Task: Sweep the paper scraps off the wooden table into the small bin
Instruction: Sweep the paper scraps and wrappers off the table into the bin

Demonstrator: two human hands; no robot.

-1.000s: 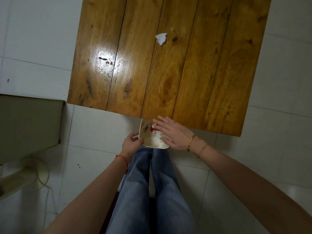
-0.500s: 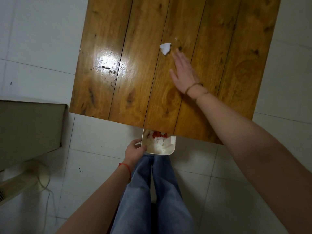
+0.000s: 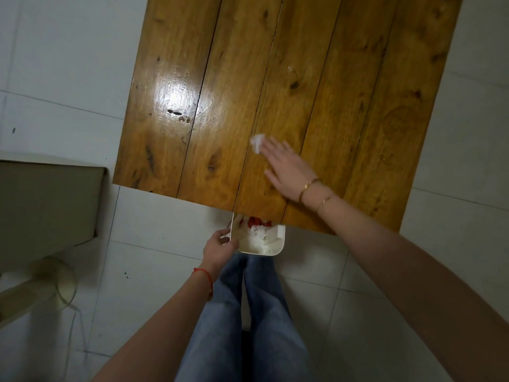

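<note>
White paper scrap (image 3: 258, 142), crumpled, lying on the wooden desk (image 3: 358, 78) a little right of frame centre, touching the fingertips (image 3: 271, 144) of the right hand (image 3: 289, 169). Right hand flat and palm down on the desk, fingers spread and extended toward the upper left, grip released, nothing clasped; scrap sitting just ahead of the fingertips on their upper-left side, not under the palm. Slightly blurred, hand and scrap both. Two thin bracelets (image 3: 309, 186) at the right wrist.

Below the scrap in the frame, tucked partly beneath the near desk edge: small white bin (image 3: 272, 250), holding white crumpled paper and something red. Well apart from the scrap, with bare planks between. Left hand (image 3: 219, 248) at the bin's left wall, fingers curled on the rim, grip grasping the bin. Red string (image 3: 205, 277) round the left wrist.

Tiny pale fleck (image 3: 289, 68) farther up the desk, too small to tell what. Bright glare patch on the planks at left of centre. Blue jeans (image 3: 248, 321) at lower centre, white tiled floor (image 3: 68, 78) around.
</note>
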